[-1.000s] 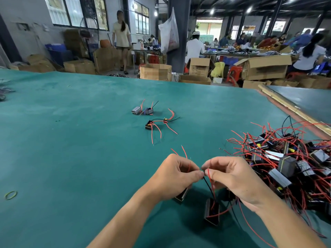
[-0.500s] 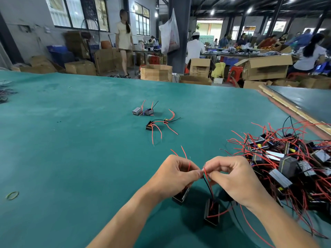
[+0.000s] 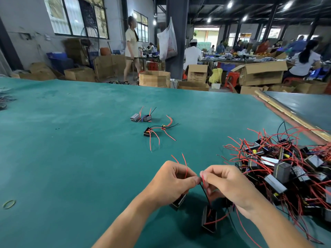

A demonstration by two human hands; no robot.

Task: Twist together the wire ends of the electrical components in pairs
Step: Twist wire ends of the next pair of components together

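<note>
My left hand (image 3: 172, 183) and my right hand (image 3: 231, 187) meet fingertip to fingertip just above the green table, both pinching thin red and black wire ends (image 3: 202, 178). The wires run down to two small black components: one (image 3: 178, 203) under my left hand, the other (image 3: 209, 221) lying on the table below my right hand. Two red wire tips (image 3: 184, 158) stick up behind my left hand. Farther out lie two joined pairs, a grey pair (image 3: 141, 118) and a black pair (image 3: 155, 130) with red leads.
A large tangled pile of components with red and black wires (image 3: 286, 169) fills the table at the right. A green rubber band (image 3: 9, 204) lies at the left edge. Cardboard boxes (image 3: 261, 74) and people stand beyond the green table (image 3: 71, 149).
My hands have stayed together at the wire ends, with the fingers shifting slightly around them. A person in the background has walked to the right.
</note>
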